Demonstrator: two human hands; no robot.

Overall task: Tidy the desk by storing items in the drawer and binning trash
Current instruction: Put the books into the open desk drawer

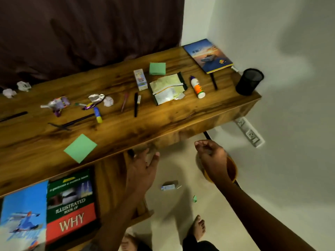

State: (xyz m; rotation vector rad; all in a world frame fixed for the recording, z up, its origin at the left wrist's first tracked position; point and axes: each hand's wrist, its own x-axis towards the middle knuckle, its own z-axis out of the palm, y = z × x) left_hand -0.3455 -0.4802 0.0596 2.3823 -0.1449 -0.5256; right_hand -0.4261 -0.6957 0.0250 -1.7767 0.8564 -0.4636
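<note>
White-walled corner, cluttered wooden worktop (163, 122): crumpled paper balls (108, 101), foil wrappers (96, 98), pens (136, 105) unsorted above open drawer (108, 178). Left hand (143, 165) spread, empty; right hand (211, 156) loosely curled, empty, over orange bin (233, 171). Risk: more scraps dropping beside bin onto floor.

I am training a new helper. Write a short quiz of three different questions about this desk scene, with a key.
1. True or false: the black mesh pen cup stands at the desk's right end.
2. How many green sticky-note pads lie on the desk?
3. Which book lies in the open drawer? A. Illustrated Book of Why B. an atlas C. a dictionary

Key: 1 true; 2 two; 3 A.
</note>
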